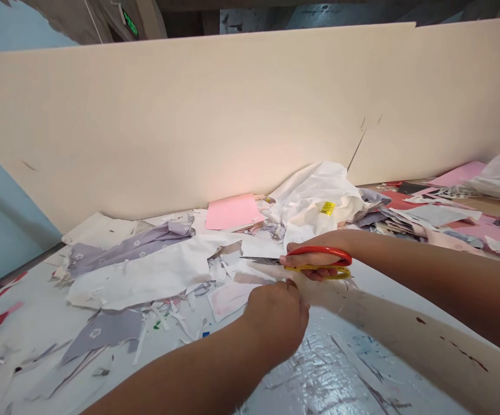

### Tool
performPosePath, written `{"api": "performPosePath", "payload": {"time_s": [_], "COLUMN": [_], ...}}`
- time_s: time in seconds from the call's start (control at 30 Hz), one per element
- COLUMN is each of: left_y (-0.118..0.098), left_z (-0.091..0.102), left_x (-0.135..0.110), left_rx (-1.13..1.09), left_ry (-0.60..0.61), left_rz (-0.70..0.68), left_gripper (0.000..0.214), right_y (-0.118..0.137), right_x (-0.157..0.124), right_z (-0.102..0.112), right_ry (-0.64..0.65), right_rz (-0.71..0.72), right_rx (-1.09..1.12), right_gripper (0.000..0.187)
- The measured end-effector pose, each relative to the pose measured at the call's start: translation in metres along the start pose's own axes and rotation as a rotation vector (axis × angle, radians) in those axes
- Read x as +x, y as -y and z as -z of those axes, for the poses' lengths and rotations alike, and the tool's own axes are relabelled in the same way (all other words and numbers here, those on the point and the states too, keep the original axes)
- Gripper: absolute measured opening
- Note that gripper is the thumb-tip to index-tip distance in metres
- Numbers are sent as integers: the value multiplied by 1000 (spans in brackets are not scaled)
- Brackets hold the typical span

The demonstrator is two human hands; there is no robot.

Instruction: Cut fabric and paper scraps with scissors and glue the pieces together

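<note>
My right hand [321, 238] is closed round the handles of a pair of scissors [338, 252], one loop red and the other covered in yellow. Their metal blades point left over white fabric pieces, and they look almost closed. Just below, my left hand [275, 317] is curled into a fist with its back toward me; what its fingers hold, if anything, is hidden. To the left of both hands lies a long white piece of cloth [141, 279], with purple flowered cloth [132, 248] behind it. A pale pinkish scrap [232, 298] lies beside my left hand.
A tall cream board [167, 127] stands along the table's back. Before it are a pink sheet [232, 212] and a white fabric heap [314, 196] with a yellow label [327, 208]. Mixed scraps [414, 222] pile up at right; offcuts and threads litter the table [319, 369].
</note>
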State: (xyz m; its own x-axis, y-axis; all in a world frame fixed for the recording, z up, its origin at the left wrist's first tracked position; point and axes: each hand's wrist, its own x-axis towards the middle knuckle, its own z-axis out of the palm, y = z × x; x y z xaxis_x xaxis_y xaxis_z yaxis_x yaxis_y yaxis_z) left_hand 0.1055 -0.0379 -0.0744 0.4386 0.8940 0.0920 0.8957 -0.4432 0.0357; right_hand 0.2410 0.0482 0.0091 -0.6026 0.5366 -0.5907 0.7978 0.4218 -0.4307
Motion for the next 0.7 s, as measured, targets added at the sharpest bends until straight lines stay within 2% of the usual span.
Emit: {"api": "performPosePath", "payload": {"time_s": [0.23,0.33,0.5,0.7], "left_y": [0,0,1,0], "left_z": [-2,-4,-4,-1], "left_x": [0,0,0,-1], "left_rx": [-13,-18,2,-10], "left_ry": [-17,-27,-19,-11], "left_rz": [11,9,31,36], "left_gripper": [45,45,44,42], "right_y": [4,4,-1,-2], "right_x": [14,22,31,29], "right_z": [4,4,2,1], "right_ry": [65,101,63,49], "right_rz": [35,-1,-2,50], "right_rx": [-38,-85,-184,-161], "right_gripper": [65,69,73,70]}}
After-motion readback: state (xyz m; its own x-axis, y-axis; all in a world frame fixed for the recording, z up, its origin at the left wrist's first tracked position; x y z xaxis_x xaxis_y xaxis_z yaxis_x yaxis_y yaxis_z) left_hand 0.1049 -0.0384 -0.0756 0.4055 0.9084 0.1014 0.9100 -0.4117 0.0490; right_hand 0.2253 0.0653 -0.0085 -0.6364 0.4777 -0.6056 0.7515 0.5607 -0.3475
